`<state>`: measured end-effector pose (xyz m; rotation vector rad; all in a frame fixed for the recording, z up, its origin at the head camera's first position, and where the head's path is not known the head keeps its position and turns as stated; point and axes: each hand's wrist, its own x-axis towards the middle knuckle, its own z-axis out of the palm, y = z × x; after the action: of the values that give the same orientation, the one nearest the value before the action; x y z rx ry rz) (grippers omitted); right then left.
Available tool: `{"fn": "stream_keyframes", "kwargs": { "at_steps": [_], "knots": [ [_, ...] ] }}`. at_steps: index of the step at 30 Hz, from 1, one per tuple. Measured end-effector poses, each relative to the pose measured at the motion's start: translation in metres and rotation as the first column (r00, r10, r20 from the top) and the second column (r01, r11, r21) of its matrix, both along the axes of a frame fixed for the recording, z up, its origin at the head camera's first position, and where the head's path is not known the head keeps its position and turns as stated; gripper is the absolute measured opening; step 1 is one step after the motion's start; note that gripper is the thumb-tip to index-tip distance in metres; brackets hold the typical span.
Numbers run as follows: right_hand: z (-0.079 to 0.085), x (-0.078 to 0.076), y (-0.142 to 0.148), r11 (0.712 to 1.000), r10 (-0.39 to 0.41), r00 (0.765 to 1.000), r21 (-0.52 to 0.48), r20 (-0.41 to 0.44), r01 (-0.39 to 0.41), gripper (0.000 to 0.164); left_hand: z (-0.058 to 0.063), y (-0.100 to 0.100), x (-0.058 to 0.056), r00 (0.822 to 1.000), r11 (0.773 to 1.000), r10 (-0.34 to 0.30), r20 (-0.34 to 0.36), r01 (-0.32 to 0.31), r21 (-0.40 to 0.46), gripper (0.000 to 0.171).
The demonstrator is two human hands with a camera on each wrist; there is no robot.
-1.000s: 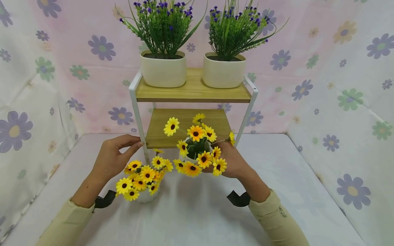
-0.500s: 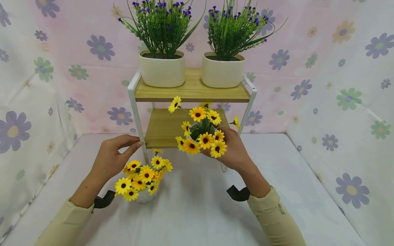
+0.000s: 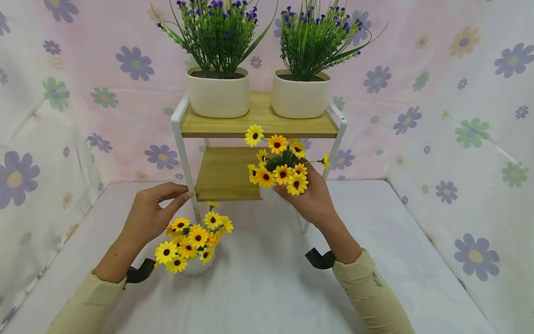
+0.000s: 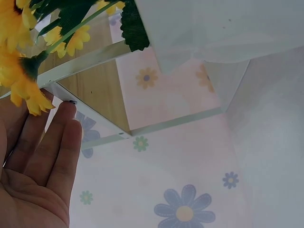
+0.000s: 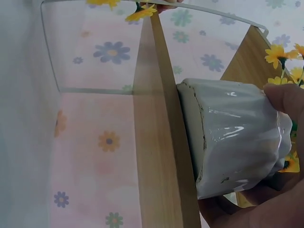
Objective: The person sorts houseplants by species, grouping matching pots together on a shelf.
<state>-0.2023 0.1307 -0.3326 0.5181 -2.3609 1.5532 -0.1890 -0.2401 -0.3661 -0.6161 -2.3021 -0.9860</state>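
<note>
My right hand grips a white fluted flower pot of yellow daisy-like flowers. The pot's base is at the front edge of the lower wooden shelf board, toward its right end; whether it bears on the board I cannot tell. With thumb and fingers, my left hand pinches the left front post of the white-framed shelf rack. In the left wrist view, its fingers reach behind the frame. A second pot of yellow flowers stands on the table below that hand.
Two cream pots with purple-flowered plants stand on the upper board. White cloth covers the table. Flower-printed cloth hangs behind and at both sides. Each wrist wears a black strap piece.
My right hand has raised the held flower pot and brought it rightward to the lower board's front edge. The left hand stays at the post.
</note>
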Motion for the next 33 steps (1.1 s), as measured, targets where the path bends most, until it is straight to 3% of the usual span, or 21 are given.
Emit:
{"fn": "stream_keyframes", "kwargs": {
  "at_steps": [9,17,25,33],
  "knots": [
    [-0.0003,-0.0003,-0.0033,0.999,0.025,0.998,-0.026,-0.063,-0.027,0.068,0.0008,-0.0003,-0.0002,1.0,1.0,0.002,0.006,-0.002,-0.002,0.016],
    [-0.0036,-0.002,-0.0043,0.998,0.046,0.98,-0.038,-0.192,-0.054,0.056,-0.0003,-0.0004,-0.0004,1.0,1.0,0.008,-0.001,-0.008,-0.006,0.016],
    [-0.0089,-0.0002,-0.0084,0.999,-0.021,0.969,-0.032,-0.246,0.014,0.057,0.0003,0.0001,0.0003,1.0,1.0,0.006,0.001,-0.006,-0.001,0.015],
    [-0.0079,0.003,-0.0097,0.99,-0.117,0.951,0.043,-0.286,0.135,0.059,0.0001,-0.0006,-0.0004,1.0,1.0,0.006,0.011,-0.006,-0.002,0.015]
  ]
}}
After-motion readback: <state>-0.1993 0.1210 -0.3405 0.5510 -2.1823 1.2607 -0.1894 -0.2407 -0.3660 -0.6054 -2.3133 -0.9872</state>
